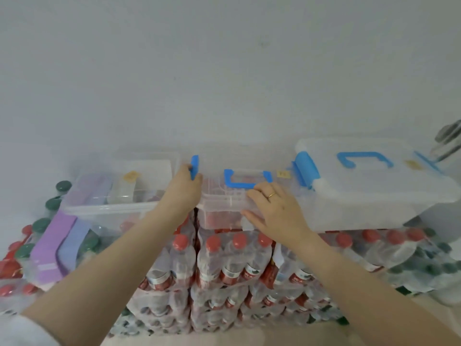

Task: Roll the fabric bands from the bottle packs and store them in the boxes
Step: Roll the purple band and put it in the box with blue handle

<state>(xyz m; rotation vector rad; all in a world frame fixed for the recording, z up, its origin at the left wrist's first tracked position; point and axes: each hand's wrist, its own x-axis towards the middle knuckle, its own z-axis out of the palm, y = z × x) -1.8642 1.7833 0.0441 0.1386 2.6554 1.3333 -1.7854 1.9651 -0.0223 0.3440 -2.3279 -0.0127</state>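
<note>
Three clear plastic boxes stand in a row on stacked bottle packs (232,265). The middle box (219,211) has a lid with a blue handle (245,179). My left hand (183,191) grips the blue latch (194,167) at its left end. My right hand (277,211) lies flat on the lid's front right, fingers spread, a ring on one finger. The left box (104,208) is open, with purple fabric bands (53,248) draped over its front edge and down onto the packs. The right box (374,186) is closed, with blue latches.
A white wall rises directly behind the boxes. Green-capped bottles (53,203) stand at the far left, more at the lower right. A metal object (449,141) shows at the right edge. Shrink-wrapped red-capped packs fill the foreground.
</note>
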